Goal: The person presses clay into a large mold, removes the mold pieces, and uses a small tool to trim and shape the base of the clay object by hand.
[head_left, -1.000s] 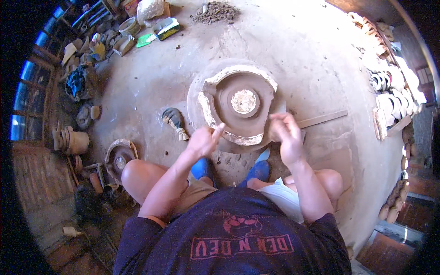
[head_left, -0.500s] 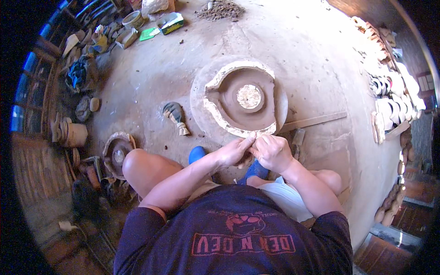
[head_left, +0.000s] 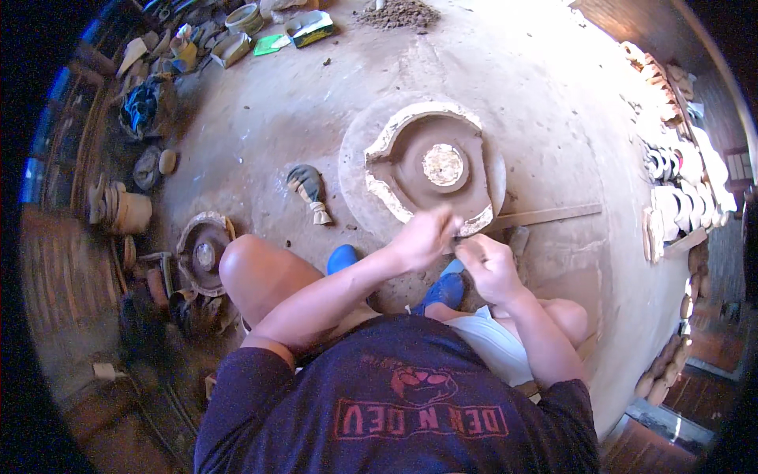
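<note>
My left hand (head_left: 425, 239) is closed and slightly smeared by motion, just over the near rim of a round mould (head_left: 380, 150). Beside it, a little lower, my right hand (head_left: 489, 268) is curled with thumb and fingers pinched together. The fingertips of both hands nearly meet; whatever they hold is too small or hidden to name. The mould has a chipped whitish rim with a notch at its left, grey-brown clay (head_left: 410, 146) inside, and a pale round core (head_left: 444, 165) in its centre. It stands on a round grey disc (head_left: 353, 170).
A flat wooden bar (head_left: 553, 214) lies right of the mould, near a small block (head_left: 518, 240). A tied cloth bag (head_left: 306, 186) rests to the left. A smaller mould (head_left: 207, 254) sits by my left knee. Curved pieces (head_left: 671, 201) line the right; crumbled clay (head_left: 399, 14) lies far ahead.
My hands have come slightly apart at the fingertips; the left has risen over the mould's near rim and the right has shifted a little right and down. The whole view has shifted slightly.
</note>
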{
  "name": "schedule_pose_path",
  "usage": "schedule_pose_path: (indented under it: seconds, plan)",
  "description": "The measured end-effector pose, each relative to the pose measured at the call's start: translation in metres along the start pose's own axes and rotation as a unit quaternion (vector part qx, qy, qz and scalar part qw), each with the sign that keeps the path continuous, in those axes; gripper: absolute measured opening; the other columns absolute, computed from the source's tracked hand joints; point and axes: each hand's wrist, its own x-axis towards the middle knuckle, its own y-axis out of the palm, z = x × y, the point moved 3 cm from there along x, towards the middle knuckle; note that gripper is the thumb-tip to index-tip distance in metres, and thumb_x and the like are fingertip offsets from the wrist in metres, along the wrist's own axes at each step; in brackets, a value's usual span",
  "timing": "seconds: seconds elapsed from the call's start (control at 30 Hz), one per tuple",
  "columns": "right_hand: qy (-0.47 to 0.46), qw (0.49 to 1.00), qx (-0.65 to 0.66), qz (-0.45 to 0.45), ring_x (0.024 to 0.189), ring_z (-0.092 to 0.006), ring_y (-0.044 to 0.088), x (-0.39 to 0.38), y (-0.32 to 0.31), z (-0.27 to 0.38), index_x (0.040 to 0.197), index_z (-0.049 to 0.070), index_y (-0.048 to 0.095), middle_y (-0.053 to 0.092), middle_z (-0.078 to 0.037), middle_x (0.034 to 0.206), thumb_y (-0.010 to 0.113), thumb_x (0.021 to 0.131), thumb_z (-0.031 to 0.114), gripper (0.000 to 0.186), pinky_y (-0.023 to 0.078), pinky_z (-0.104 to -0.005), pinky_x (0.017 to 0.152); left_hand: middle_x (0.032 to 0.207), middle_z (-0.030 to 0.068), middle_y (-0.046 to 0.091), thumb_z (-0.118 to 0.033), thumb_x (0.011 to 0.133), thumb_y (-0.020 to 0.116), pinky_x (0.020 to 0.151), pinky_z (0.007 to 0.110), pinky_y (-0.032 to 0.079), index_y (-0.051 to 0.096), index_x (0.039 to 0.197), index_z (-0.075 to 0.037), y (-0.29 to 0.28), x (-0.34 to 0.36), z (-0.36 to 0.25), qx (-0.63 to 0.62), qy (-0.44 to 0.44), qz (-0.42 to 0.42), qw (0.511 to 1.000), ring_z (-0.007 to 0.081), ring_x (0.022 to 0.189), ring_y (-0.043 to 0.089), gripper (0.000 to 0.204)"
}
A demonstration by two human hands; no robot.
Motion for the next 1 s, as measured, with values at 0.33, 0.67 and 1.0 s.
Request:
schedule_pose_path:
  seconds: [0.33, 0.67, 1.0]
  plan:
    - [-0.041, 0.951, 0.183, -0.245, 0.067, -0.008, 0.052, -0.022, -0.07, 0.011, 0.104, 0.004, 0.065, 0.06, -0.001, 0.081, 0.049, 0.114, 0.042, 0.043, 0.042, -0.0252, 0.059, 0.149, 0.0287, 0.045, -0.04, 0.099, 0.064, 0.114, 0.051, 0.043, 0.04, 0.159, -0.006, -0.019, 0.048, -0.01, 0.109, 0.1, -0.225, 0.963, 0.0437, 0.134, 0.048, 0.073]
    - [-0.295, 0.896, -0.257, -0.212, 0.16, -0.0472, 0.011, 0.012, -0.032, 0.099, 0.154, 0.006, 0.055, 0.024, -0.025, 0.172, 0.034, 0.093, 0.09, 0.106, 0.011, -0.0612, 0.128, 0.125, 0.0199, 0.071, -0.067, 0.109, 0.034, 0.091, 0.04, 0.06, 0.037, 0.158, -0.002, 0.003, 0.024, -0.053, -0.594, -0.033, 0.016, 0.804, 0.0242, 0.104, 0.073, 0.082]
    - [-0.203, 0.962, -0.035, -0.182, 0.16, -0.0462, -0.018, 0.043, 0.024, 0.073, 0.171, 0.006, 0.001, -0.016, -0.027, 0.175, 0.027, 0.099, 0.084, 0.109, -0.007, -0.0582, 0.127, 0.18, 0.0068, 0.004, -0.099, 0.085, 0.01, 0.132, 0.047, 0.004, 0.003, 0.173, -0.026, 0.013, -0.008, -0.077, -0.463, 0.054, -0.019, 0.885, 0.0288, 0.164, 0.002, 0.114]
